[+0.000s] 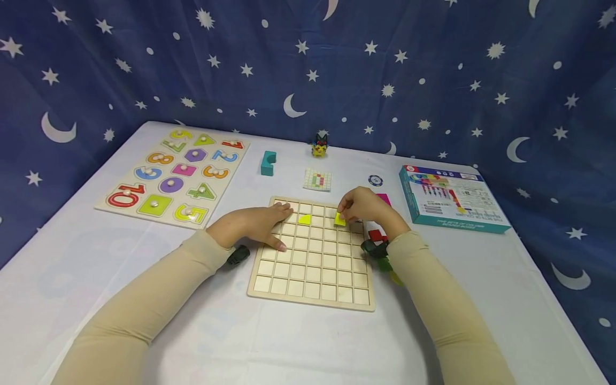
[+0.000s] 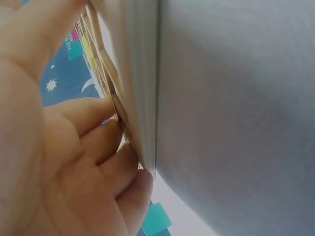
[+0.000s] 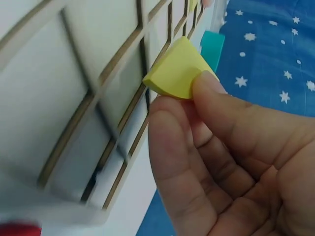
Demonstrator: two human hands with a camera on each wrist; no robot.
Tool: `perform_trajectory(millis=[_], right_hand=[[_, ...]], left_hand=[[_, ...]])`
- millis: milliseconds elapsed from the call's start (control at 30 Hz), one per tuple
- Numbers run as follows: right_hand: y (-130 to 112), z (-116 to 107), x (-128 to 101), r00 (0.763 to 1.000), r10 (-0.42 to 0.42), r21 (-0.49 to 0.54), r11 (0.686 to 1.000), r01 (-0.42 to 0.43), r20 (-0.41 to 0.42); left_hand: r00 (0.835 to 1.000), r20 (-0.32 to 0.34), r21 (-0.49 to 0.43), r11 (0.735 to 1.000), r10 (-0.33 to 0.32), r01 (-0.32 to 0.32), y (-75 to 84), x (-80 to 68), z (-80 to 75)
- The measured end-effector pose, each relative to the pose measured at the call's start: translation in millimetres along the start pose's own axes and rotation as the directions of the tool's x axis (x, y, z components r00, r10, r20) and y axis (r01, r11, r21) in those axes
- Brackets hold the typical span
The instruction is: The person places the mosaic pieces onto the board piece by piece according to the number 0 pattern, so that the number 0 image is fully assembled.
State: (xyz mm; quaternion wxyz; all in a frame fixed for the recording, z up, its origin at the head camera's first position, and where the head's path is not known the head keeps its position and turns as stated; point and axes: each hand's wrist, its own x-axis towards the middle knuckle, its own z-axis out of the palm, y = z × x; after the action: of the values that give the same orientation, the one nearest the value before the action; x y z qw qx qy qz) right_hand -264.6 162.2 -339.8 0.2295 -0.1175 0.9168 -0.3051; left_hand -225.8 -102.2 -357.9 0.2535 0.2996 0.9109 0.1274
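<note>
On the worktop [image 1: 144, 299], covered in smooth pale cloth, lies a square wooden grid board [image 1: 313, 267] of shallow square cells divided by thin raised ribs. Right hand [image 1: 362, 207] pinches a yellow piece [image 1: 339, 219] between thumb and forefinger, over the board's far right cells; right wrist view shows it as a matte quarter-round wedge, one curved edge, two straight. A second yellow piece [image 1: 304, 219] of like shape sits in a cell of the second row, just beside the left fingertips. Left hand [image 1: 255, 224] rests flat on the board's far left corner, fingers straight, palm down, gripping nothing. Small red and green pieces [image 1: 377, 238] lie at the board's right edge, partly hidden by the right wrist. Number peg puzzle [image 1: 173, 176], flat wood with white knobs, sits far left; teal block [image 1: 267, 163], gridded pattern card [image 1: 317, 180] and teal cardboard box [image 1: 452, 200] lie beyond.
</note>
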Motion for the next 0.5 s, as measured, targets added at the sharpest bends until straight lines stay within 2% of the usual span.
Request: perform_trajectory(millis=[500], right_hand=[[-12, 19, 14, 0.998, 0.058, -0.025, 0.998, -0.058, 0.017]], left_hand=[[1.0, 0.004, 0.015, 1.0, 0.006, -0.006, 0.6, 1.1, -0.3]])
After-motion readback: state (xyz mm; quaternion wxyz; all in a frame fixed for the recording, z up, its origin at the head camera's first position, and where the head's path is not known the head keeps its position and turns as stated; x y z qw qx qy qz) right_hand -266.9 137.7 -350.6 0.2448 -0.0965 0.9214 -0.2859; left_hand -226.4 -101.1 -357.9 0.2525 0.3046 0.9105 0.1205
